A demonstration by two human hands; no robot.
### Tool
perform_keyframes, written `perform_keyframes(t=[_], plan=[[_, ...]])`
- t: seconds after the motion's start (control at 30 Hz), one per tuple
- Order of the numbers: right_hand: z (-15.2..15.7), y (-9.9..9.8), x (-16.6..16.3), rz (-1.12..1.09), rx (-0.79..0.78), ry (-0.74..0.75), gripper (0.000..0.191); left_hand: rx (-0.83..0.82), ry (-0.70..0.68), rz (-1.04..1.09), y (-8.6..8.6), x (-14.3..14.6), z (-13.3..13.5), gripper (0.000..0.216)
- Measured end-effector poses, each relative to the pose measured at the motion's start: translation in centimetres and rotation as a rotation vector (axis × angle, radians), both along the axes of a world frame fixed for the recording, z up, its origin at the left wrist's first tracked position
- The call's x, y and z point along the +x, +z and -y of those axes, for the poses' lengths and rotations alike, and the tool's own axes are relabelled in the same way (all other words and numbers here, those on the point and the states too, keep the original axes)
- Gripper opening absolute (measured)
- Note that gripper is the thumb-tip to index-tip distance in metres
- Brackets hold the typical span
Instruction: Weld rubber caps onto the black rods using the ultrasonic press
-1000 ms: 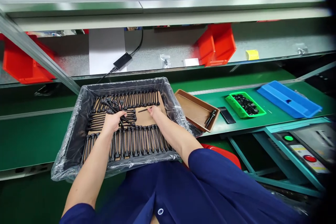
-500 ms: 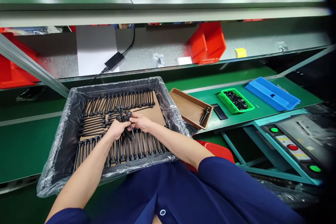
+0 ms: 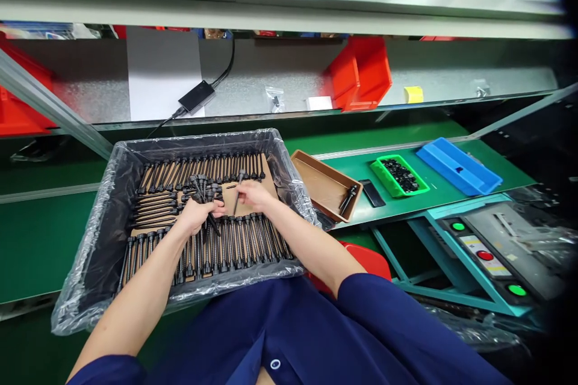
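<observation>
A black bin lined with clear plastic [image 3: 112, 180] sits in front of me, holding rows of long black pins [image 3: 235, 243] laid on brown cardboard. My left hand [image 3: 195, 215] is closed around a bunch of these pins [image 3: 201, 187], their heads fanning upward. Just to its right, my right hand [image 3: 253, 195] pinches a single black pin [image 3: 238, 187] between fingers and thumb, held upright over the bare cardboard patch in the middle of the bin.
A brown tray [image 3: 323, 183] with a few black parts stands right of the bin. Beyond it lie a green tray of small black pieces [image 3: 400, 175] and a blue lid [image 3: 458, 165]. A control panel with coloured buttons [image 3: 485, 255] is at lower right. Red bins [image 3: 361, 72] rest on the shelf.
My right hand went from the cardboard to the bunch in my left hand, then drew away to the right holding one pin. The left hand kept its bunch.
</observation>
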State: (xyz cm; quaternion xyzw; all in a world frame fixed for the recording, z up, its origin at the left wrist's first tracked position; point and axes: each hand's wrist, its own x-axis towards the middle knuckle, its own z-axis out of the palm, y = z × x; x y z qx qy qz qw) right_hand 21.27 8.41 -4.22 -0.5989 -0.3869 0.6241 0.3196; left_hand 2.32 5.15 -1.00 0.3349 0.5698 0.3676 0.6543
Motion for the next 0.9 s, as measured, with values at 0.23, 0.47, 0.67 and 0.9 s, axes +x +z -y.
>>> perform_keyframes(t=[0.23, 0.47, 0.67, 0.9], plan=[[-1.9, -3.4, 2.0, 0.978, 0.399, 0.463, 0.021, 0.065, 0.158, -0.02, -0.7, -0.6, -0.6, 0.024], [-2.0, -4.5, -0.1, 1.092, 0.532, 0.563, 0.03, 0.126, 0.125, -0.036, -1.8, -0.5, -0.6, 0.034], [-2.1, -3.2, -0.3, 1.095, 0.538, 0.453, 0.023, 0.091, 0.127, 0.027, -1.9, -0.4, -0.6, 0.038], [1.8, -1.0, -3.3, -0.126, 0.176, 0.207, 0.025, 0.145, 0.054, 0.032, -1.5, 0.4, -0.2, 0.037]])
